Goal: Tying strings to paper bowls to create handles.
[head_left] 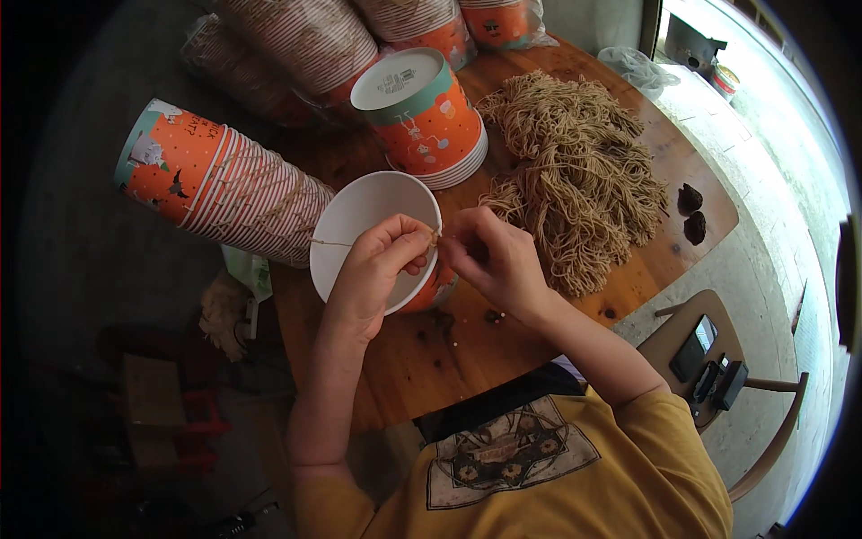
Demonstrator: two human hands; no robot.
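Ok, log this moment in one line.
left hand: at rim of bucket, strand leading to it | right hand: fingertips near left's | cord heap: on table, right

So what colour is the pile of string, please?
The string is tan, best seen in the head view.

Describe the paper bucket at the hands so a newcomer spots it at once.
On the wooden table, start at the heap of tan cord and go left, past the right hand. The paper bucket is partly hidden by the left hand, a tan strand crossing its mouth. Unlike the nested stacks nearby, it shows its wide white inside.
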